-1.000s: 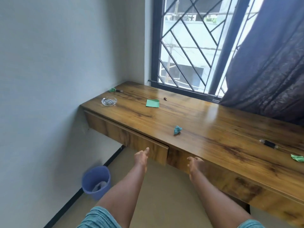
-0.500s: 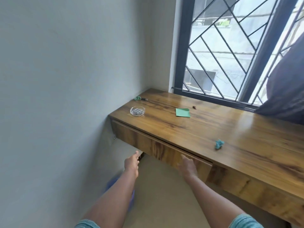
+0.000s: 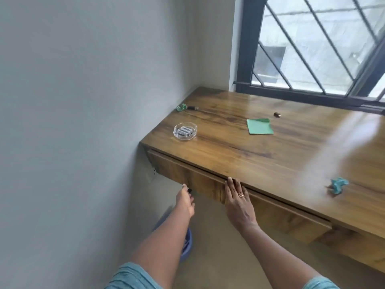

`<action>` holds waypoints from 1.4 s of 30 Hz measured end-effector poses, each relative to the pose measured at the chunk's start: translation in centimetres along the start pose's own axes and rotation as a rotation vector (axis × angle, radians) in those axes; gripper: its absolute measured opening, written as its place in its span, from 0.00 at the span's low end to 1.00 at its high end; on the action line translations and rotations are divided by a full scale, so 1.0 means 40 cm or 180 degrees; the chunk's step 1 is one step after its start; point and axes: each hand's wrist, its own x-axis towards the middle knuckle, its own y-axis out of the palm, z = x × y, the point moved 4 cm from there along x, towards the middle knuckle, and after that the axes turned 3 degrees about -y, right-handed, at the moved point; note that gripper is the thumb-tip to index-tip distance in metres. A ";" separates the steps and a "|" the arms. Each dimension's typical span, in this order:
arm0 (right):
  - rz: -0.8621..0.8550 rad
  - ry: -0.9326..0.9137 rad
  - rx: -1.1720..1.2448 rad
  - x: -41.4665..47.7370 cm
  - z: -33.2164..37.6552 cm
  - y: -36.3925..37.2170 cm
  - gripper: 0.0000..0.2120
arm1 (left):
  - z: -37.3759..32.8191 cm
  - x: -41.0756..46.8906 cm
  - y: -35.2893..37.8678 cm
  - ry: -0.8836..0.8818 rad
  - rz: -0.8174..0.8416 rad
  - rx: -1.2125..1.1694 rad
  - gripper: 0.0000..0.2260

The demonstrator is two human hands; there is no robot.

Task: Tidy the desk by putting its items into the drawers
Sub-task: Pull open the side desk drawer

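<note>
Seemingly, left fingers (image 3: 185,191) beneath drawer (image 3: 200,181).

**Desk in the corner**

The desk (image 3: 260,155) meets the wall (image 3: 83,101) at left and the window (image 3: 312,49) behind. A dish (image 3: 177,134) holding batteries (image 3: 185,131) sits near the wall. A note (image 3: 259,126) lies to its right, a cap (image 3: 277,114) just behind the note, and a wad (image 3: 338,185) far right near the front. Under the front edge is the drawer (image 3: 187,176), with the right hand (image 3: 238,200) flat on it.
</note>
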 end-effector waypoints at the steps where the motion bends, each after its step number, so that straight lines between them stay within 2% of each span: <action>1: -0.0176 0.0015 -0.0077 -0.002 -0.001 0.009 0.26 | 0.004 0.016 0.017 -0.0091 0.0040 -0.0115 0.25; 3: -0.0546 -0.0020 -0.0219 0.003 -0.001 0.030 0.24 | 0.023 0.064 0.044 -0.0314 0.0026 -0.0289 0.28; 5: -0.0659 -0.0073 -0.0322 0.002 0.003 0.048 0.24 | 0.069 0.178 0.052 -0.0492 -0.0028 -0.0387 0.34; 7: -0.0840 -0.0116 -0.0378 0.000 0.005 0.052 0.24 | 0.061 0.157 0.079 -0.0493 -0.0110 -0.0510 0.39; 9: -0.0989 -0.0067 -0.0425 0.006 0.006 0.051 0.23 | 0.016 0.097 0.107 -0.0073 -0.0525 -0.0444 0.40; 11: -0.1090 0.0035 -0.0401 0.008 0.017 0.048 0.21 | -0.029 0.074 0.125 0.0541 -0.0865 0.0309 0.41; 13: -0.1175 0.0188 -0.0318 0.015 0.028 0.041 0.20 | -0.051 0.070 0.151 0.0893 -0.0794 0.1044 0.42; 15: -0.1234 0.0368 -0.0232 0.022 0.037 0.030 0.20 | -0.055 0.079 0.154 0.0970 -0.0705 0.1286 0.41; 21: -0.1192 0.0545 -0.0081 0.025 0.066 -0.011 0.16 | -0.047 0.067 0.133 0.1061 -0.0367 0.1583 0.37; 28: -0.1164 0.0577 -0.0084 -0.056 0.150 -0.055 0.14 | -0.056 -0.040 0.033 0.0877 -0.0536 0.1694 0.37; 30: -0.1096 0.0558 0.0019 -0.088 0.173 -0.074 0.13 | -0.057 -0.066 0.000 0.1241 -0.0700 0.2284 0.36; 32: -0.0950 0.0510 0.0162 -0.123 0.200 -0.093 0.12 | -0.051 -0.077 -0.026 0.2029 -0.0878 0.3353 0.34; 34: -0.0769 0.0435 0.0295 -0.161 0.227 -0.112 0.12 | -0.031 -0.082 -0.051 0.2821 -0.0720 0.4439 0.32; 35: -0.0674 0.0398 0.0378 -0.180 0.239 -0.121 0.12 | -0.018 -0.087 -0.064 0.3047 -0.0528 0.4836 0.27; 38: -0.0311 0.0502 0.0946 -0.230 0.276 -0.139 0.09 | 0.000 -0.115 -0.123 0.2951 -0.0121 0.5326 0.13; 42: 0.0220 0.1102 0.1872 -0.285 0.308 -0.169 0.10 | 0.002 -0.171 -0.194 0.2678 0.0068 0.5943 0.10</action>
